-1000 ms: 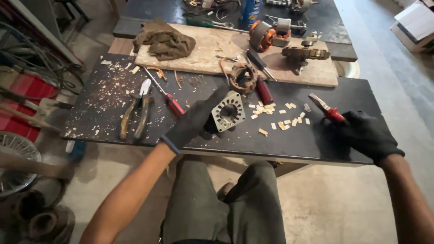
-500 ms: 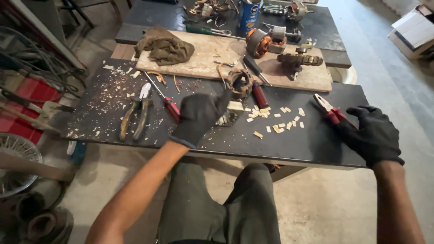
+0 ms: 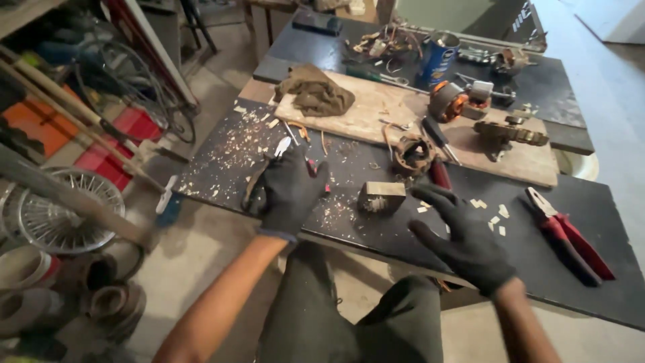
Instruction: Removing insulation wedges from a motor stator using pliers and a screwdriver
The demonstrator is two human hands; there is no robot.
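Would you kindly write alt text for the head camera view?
Two black-gloved hands hover over a dark workbench: the left hand above pliers, the right hand near a small metal motor part. Red-handled pliers lie farther right.

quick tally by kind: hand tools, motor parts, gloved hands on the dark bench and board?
Pliers: 2 - red-handled pliers, second pair under left hand
Screwdrivers: 1 - red-tipped screwdriver
Motor parts: 3 - square stator, wound core, orange rotor
Gloved hands: 2 - left hand, right hand
Total: 8
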